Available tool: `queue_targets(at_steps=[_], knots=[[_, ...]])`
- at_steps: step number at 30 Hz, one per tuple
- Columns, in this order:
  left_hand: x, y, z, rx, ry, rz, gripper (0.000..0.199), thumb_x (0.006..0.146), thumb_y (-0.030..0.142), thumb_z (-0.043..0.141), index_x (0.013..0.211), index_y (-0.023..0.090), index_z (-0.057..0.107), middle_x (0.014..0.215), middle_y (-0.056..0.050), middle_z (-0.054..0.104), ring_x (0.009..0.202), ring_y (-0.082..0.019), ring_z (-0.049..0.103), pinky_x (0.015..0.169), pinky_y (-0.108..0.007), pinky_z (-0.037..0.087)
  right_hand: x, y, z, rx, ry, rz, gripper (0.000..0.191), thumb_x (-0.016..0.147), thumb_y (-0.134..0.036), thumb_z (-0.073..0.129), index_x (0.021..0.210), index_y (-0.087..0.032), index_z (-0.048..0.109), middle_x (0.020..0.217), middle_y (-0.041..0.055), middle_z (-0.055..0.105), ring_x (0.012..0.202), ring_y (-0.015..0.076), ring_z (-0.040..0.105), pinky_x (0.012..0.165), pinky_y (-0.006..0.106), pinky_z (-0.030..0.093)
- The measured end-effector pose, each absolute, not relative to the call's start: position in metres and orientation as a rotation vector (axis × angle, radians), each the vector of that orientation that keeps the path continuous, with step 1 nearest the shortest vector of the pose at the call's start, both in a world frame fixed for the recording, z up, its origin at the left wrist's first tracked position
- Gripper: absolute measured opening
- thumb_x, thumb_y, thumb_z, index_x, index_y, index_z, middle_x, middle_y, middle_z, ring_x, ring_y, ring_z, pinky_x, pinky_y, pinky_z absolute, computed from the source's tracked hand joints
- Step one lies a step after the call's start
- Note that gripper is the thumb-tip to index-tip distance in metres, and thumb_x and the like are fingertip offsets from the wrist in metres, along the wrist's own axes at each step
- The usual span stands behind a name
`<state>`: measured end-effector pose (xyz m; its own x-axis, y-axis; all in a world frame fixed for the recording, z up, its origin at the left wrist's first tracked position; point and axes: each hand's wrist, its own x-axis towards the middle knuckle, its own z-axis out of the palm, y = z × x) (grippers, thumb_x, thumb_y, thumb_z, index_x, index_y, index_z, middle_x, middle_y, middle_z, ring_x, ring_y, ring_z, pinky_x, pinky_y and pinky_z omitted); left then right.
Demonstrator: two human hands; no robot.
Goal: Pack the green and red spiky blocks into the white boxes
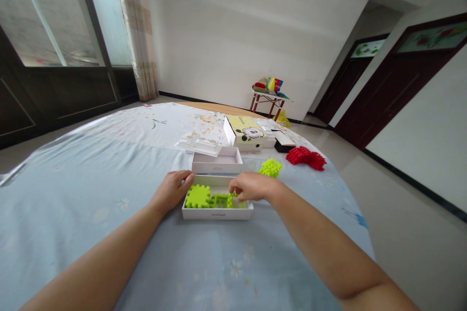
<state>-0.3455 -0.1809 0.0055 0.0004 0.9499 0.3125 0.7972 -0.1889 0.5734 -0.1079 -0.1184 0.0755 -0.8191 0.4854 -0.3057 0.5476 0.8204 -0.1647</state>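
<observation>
A shallow white box [218, 214] sits in front of me on the table. Inside it lie a flat lime-green interlocking piece [198, 196] on the left and a green open-frame piece [221, 200] beside it. My left hand [172, 190] rests at the box's left edge, its fingers loosely curled and seemingly holding nothing. Over the right part of the box, my right hand [251, 186] reaches down with its fingers bent together near small green bits at the bottom. Whatever is between those fingertips is too small to make out. A lime-green knobbly cluster [270, 168] lies just beyond my right hand.
Behind the box stand another white box [217, 163], a clear plastic tray [200, 145] and a yellow cartoon-printed box [246, 132]. A red knobbly piece [305, 157] and a black-and-white box [283, 142] are at the right. A small side table [269, 96] stands by the wall.
</observation>
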Motion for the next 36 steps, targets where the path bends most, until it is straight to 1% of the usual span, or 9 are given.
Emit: queue_targets(at_steps=[6, 12, 15, 19, 22, 25, 28, 33, 36], knots=[[-0.346, -0.181, 0.006, 2.036, 1.823, 0.970, 0.035, 0.080, 0.039, 0.036, 0.072, 0.020, 0.063, 0.071, -0.004, 0.066, 0.070, -0.019, 0.058, 0.069, -0.027, 0.042, -0.102, -0.106, 0.089, 0.839, 2.847, -0.603, 0.029, 0.072, -0.017, 0.056, 0.099, -0.018, 0.066, 0.082, 0.0020, 0.069, 0.069, 0.0118, 0.060, 0.058, 0.019, 0.039], [-0.345, -0.180, 0.006, 2.067, 1.843, 0.952, 0.038, 0.082, 0.040, 0.034, 0.073, 0.019, 0.064, 0.070, -0.004, 0.066, 0.069, -0.019, 0.058, 0.069, -0.026, 0.042, -0.127, -0.113, 0.083, 0.798, 2.919, -0.494, 0.031, 0.073, -0.020, 0.057, 0.103, -0.018, 0.066, 0.083, 0.0032, 0.070, 0.069, 0.0132, 0.060, 0.060, 0.021, 0.039], [-0.346, -0.180, 0.006, 2.074, 1.840, 0.936, 0.038, 0.082, 0.040, 0.033, 0.075, 0.019, 0.064, 0.072, -0.005, 0.066, 0.071, -0.019, 0.059, 0.070, -0.026, 0.042, -0.130, -0.118, 0.076, 0.807, 2.997, -0.579, 0.032, 0.075, -0.024, 0.057, 0.106, -0.019, 0.064, 0.085, 0.0028, 0.069, 0.073, 0.0132, 0.060, 0.064, 0.021, 0.041], [-0.347, -0.179, 0.004, 2.053, 1.833, 0.939, 0.038, 0.081, 0.041, 0.034, 0.074, 0.019, 0.064, 0.075, -0.006, 0.067, 0.073, -0.020, 0.059, 0.071, -0.027, 0.042, -0.103, -0.111, 0.071, 1.099, 3.247, -0.713, 0.029, 0.080, -0.027, 0.052, 0.106, -0.019, 0.062, 0.094, 0.0039, 0.067, 0.082, 0.0133, 0.060, 0.075, 0.023, 0.043], [-0.349, -0.178, 0.002, 2.039, 1.827, 0.945, 0.036, 0.080, 0.042, 0.037, 0.074, 0.020, 0.064, 0.076, -0.006, 0.068, 0.075, -0.021, 0.059, 0.072, -0.026, 0.042, -0.067, -0.094, 0.066, 1.557, 3.390, -0.498, 0.030, 0.082, -0.029, 0.049, 0.107, -0.019, 0.060, 0.106, 0.0062, 0.062, 0.098, 0.0158, 0.056, 0.088, 0.028, 0.040], [-0.351, -0.178, 0.001, 2.030, 1.836, 0.946, 0.035, 0.079, 0.043, 0.038, 0.075, 0.020, 0.064, 0.078, -0.006, 0.068, 0.076, -0.021, 0.059, 0.072, -0.026, 0.043, -0.031, -0.075, 0.054, 2.032, 3.241, -0.196, 0.037, 0.077, -0.034, 0.054, 0.111, -0.018, 0.057, 0.116, 0.0091, 0.057, 0.111, 0.0209, 0.048, 0.097, 0.035, 0.033], [-0.351, -0.178, 0.001, 2.052, 1.839, 0.936, 0.036, 0.081, 0.041, 0.036, 0.075, 0.020, 0.064, 0.078, -0.006, 0.068, 0.076, -0.021, 0.059, 0.072, -0.026, 0.043, -0.009, -0.061, 0.037, 2.309, 2.964, -0.119, 0.056, 0.071, -0.043, 0.060, 0.119, -0.016, 0.051, 0.122, 0.0122, 0.052, 0.116, 0.0261, 0.043, 0.099, 0.040, 0.031], [-0.351, -0.178, 0.001, 2.062, 1.860, 0.900, 0.036, 0.082, 0.041, 0.036, 0.077, 0.019, 0.063, 0.083, -0.007, 0.068, 0.079, -0.021, 0.059, 0.073, -0.026, 0.042, -0.001, -0.053, 0.023, 2.378, 2.744, -0.254, 0.074, 0.067, -0.054, 0.060, 0.128, -0.016, 0.041, 0.130, 0.0152, 0.045, 0.119, 0.0288, 0.041, 0.096, 0.042, 0.032], [-0.352, -0.178, 0.000, 2.037, 1.859, 0.892, 0.035, 0.082, 0.042, 0.036, 0.080, 0.019, 0.063, 0.085, -0.007, 0.068, 0.079, -0.021, 0.059, 0.073, -0.026, 0.042, -0.003, -0.052, 0.023, 2.353, 2.701, -0.294, 0.075, 0.067, -0.053, 0.060, 0.128, -0.016, 0.040, 0.127, 0.0159, 0.048, 0.118, 0.0287, 0.043, 0.094, 0.041, 0.034]])
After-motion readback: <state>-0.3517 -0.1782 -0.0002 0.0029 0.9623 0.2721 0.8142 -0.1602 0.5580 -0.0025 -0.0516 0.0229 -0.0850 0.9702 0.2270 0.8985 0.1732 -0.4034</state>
